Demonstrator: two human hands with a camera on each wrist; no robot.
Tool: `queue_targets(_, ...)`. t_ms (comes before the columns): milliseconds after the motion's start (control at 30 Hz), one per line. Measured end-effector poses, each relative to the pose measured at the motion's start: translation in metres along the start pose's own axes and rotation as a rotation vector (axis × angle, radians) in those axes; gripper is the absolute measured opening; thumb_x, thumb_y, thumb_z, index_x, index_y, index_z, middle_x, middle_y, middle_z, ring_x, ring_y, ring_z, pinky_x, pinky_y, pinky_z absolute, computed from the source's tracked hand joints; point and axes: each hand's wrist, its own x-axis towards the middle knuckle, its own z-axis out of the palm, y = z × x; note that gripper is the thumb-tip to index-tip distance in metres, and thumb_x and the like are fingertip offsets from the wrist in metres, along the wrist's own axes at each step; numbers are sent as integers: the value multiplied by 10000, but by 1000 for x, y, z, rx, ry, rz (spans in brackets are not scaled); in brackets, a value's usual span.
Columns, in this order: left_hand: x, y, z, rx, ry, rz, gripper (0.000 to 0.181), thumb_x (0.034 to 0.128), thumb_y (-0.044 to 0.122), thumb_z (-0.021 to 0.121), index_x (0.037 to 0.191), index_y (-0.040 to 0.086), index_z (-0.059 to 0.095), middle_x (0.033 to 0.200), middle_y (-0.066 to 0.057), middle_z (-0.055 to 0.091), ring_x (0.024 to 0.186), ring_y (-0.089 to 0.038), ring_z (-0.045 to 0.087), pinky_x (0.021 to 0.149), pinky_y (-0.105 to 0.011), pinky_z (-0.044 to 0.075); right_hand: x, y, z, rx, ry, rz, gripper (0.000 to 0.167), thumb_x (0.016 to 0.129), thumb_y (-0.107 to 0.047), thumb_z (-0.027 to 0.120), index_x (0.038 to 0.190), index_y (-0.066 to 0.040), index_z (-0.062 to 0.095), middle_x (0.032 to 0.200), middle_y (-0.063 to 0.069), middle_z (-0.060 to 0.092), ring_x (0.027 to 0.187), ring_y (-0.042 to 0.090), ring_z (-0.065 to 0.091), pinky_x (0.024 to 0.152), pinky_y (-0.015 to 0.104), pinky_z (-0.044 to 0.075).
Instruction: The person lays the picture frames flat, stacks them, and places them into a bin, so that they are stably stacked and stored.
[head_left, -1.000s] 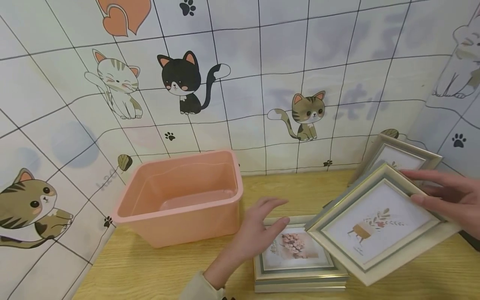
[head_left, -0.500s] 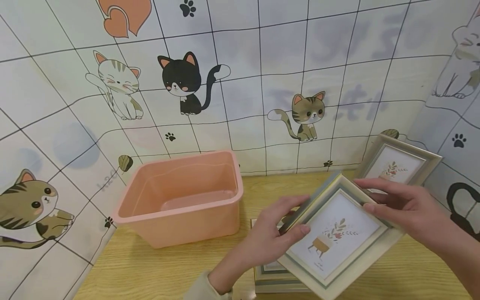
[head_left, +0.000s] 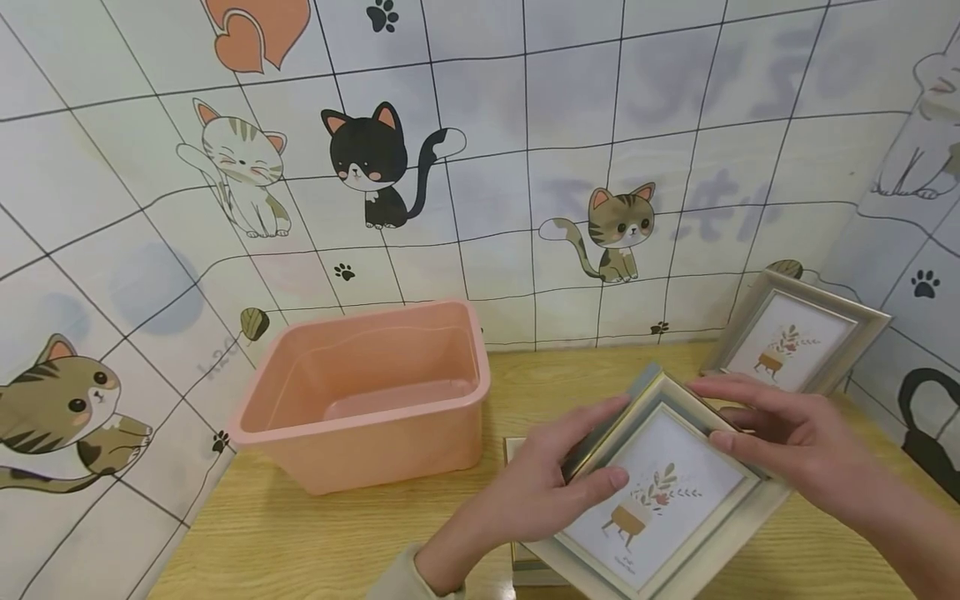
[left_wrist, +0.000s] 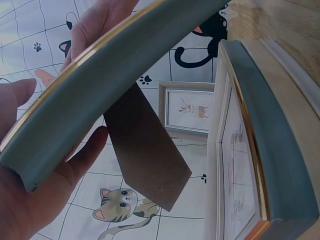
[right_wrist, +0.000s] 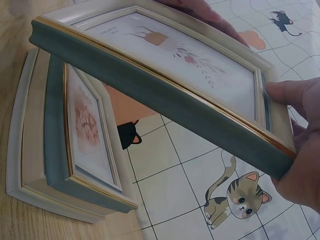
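Both hands hold a cream and grey-green picture frame (head_left: 663, 492) with gold edging and a print of a potted plant, tilted above the table. My left hand (head_left: 543, 483) grips its left edge, thumb on the front and fingers behind. With thumb in front, my right hand (head_left: 802, 429) pinches the upper right edge. A brown stand flap (left_wrist: 147, 150) juts from the back in the left wrist view. Below lies a stack of picture frames (right_wrist: 55, 145), the top one showing a pink flower picture; the held frame hides most of it in the head view.
A pink plastic bin (head_left: 360, 454) stands on the wooden table (head_left: 300, 550) to the left. At the back right another picture frame (head_left: 798, 337) stands upright near the wall. Cat-patterned sheeting (head_left: 495, 183) covers the walls behind and at both sides.
The right hand has brought the picture frame left and lower over the stack. My left hand, earlier free with fingers spread, has taken hold of its left edge.
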Motion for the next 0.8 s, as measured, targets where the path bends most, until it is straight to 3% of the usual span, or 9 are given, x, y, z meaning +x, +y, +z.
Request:
queue_targets(133, -1, 1, -2, 1, -60, 8, 693, 1014, 101, 639, 1619, 157, 307, 1420, -97, 551, 1068, -55, 589, 918, -233, 511, -2, -3, 0, -46, 9, 18, 604, 885, 248, 596, 1440, 14, 557, 1528, -72, 448, 1072, 136, 701, 688, 323, 600)
queue_targets(300, -1, 1, -2, 30, -88, 49, 713, 1017, 98, 623, 1632, 148, 266, 1455, -98, 532, 1099, -52, 583, 946, -241, 496, -3, -5, 0, -68, 17, 38, 598, 891, 234, 605, 1442, 9, 555, 1529, -103, 456, 1078, 124, 698, 691, 323, 601)
queue_targets(600, -1, -1, -3, 22, -133, 27, 756, 1019, 117, 613, 1652, 188, 207, 1529, -57, 472, 1171, -55, 560, 1019, -267, 458, -4, -2, -1, -12, 17, -7, 627, 866, 277, 582, 1431, 4, 574, 1525, -94, 485, 1072, 128, 697, 668, 308, 594)
queue_targets(800, -1, -2, -3, 29, -166, 31, 784, 1013, 126, 609, 1659, 194, 170, 1541, -53, 458, 1199, -48, 537, 1059, -279, 429, -6, -5, -1, -72, 22, 49, 585, 899, 226, 600, 1441, 11, 554, 1535, -110, 471, 1069, 137, 702, 652, 357, 601)
